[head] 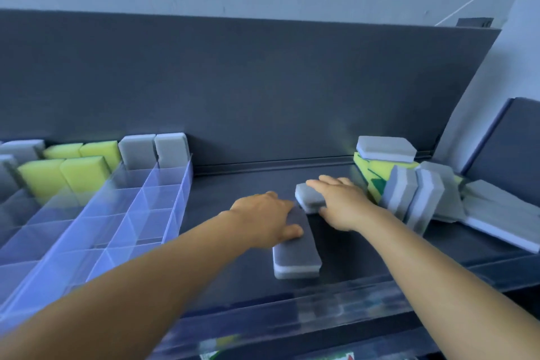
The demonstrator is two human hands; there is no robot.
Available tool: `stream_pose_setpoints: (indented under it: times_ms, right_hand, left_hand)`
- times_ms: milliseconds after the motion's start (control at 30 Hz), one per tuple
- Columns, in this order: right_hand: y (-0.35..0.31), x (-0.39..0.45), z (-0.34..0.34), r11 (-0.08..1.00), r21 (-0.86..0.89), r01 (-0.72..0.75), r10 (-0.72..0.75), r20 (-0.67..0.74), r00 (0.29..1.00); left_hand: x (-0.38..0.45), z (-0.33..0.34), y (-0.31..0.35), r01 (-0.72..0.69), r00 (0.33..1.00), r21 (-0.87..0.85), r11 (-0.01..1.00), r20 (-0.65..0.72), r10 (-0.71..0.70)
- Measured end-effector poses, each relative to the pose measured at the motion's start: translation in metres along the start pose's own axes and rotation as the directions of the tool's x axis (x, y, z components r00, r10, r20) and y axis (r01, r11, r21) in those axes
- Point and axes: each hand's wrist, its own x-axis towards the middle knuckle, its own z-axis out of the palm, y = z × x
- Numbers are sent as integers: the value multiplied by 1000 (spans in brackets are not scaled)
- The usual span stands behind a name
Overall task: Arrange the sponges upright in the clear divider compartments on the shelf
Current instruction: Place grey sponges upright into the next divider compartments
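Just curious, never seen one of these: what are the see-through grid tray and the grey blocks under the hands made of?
Divider tray: likely clear acrylic or hard plastic, glossy, with see-through walls. Grey sponge: seemingly soft matte foam with a paler bottom layer.
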Motion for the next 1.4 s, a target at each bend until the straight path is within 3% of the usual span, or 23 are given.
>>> stream_pose_setpoints:
  times_ms: [333,533,700,867,1133,1400]
  right_hand:
    - [-4,16,-3,991,24,-131,132,-34,991]
    - [0,10,-7,981,17,-196,196,-17,980]
    - [-6,-3,-9,938,171,-301,303,19,953]
    - [-14,-10,-7,906,351,-238,238,45,970]
    - [-12,-16,-10,789,567,-238,251,56,966]
    - [-13,-18,-12,671,737,-79,151,-32,988]
  left_hand:
    - [1,6,40,106,993,-93,990,-44,-110]
    - [11,0,7,138,986,-168,976,-66,-150]
    - [7,2,11,150,985,-151,977,-62,-161]
    - [7,12,29,141,987,-267,953,-39,-157]
    - [5,12,29,235,968,-401,885,16,-250]
    - [-4,-12,1,250,949,-531,809,-33,-315]
